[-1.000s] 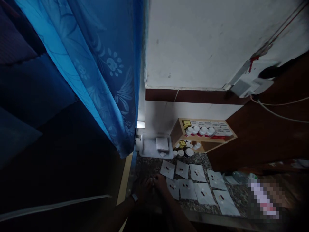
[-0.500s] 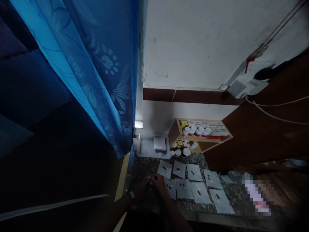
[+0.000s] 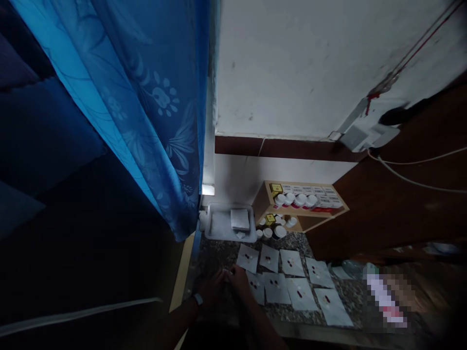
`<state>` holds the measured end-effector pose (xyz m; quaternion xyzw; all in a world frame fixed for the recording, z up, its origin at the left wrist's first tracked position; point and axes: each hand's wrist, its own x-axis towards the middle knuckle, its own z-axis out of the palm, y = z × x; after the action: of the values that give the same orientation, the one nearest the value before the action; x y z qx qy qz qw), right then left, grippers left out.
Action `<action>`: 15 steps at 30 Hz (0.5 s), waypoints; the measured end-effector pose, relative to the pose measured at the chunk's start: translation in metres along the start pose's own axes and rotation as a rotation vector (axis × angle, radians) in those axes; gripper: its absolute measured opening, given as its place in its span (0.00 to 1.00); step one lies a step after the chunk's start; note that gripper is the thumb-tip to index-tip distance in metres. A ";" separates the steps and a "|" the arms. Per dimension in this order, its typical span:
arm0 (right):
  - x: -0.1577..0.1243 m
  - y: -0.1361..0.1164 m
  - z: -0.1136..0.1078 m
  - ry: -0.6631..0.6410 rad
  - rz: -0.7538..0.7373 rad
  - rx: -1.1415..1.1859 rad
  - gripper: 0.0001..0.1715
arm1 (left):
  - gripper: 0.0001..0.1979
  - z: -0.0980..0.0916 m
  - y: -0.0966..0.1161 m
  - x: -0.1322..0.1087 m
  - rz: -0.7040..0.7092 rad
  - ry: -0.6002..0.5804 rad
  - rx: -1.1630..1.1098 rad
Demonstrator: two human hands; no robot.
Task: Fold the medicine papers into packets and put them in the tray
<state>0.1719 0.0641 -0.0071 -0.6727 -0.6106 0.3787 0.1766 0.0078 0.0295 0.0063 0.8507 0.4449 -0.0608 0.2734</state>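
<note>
Left hand and right hand together at front edge of granite counter, fingers bunched and touching; too dark to tell if gripping anything. Right hand just beside paper squares laid in two rows, tablets on each. Metal tray and wooden shelf of white jars behind.

Dim interior, low and uneven light. Pale wall brightest in frame, curtain glowing blue along its lit folds. Small glare on a bright strip beside the curtain. Left hand and right hand in heavy shadow, detail lost. Wide-lens bending along the frame edges, corners falling to black. Soft detail on the shelf. Pixelated patch at lower right, blurred beyond reading.
</note>
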 end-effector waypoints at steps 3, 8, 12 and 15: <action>-0.001 0.000 -0.001 0.006 -0.032 -0.058 0.10 | 0.31 0.007 -0.004 0.007 0.048 -0.010 -0.012; -0.003 0.002 -0.001 0.039 0.015 0.007 0.10 | 0.32 0.020 -0.010 0.020 0.023 0.005 -0.004; -0.003 0.005 -0.003 0.042 0.054 0.081 0.09 | 0.27 0.022 -0.008 0.024 0.033 0.002 0.076; -0.004 0.003 -0.006 0.047 0.060 0.055 0.07 | 0.24 0.020 -0.002 0.027 -0.011 0.001 0.111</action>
<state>0.1786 0.0611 -0.0043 -0.6942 -0.5753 0.3845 0.1980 0.0251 0.0396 -0.0209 0.8621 0.4458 -0.0866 0.2250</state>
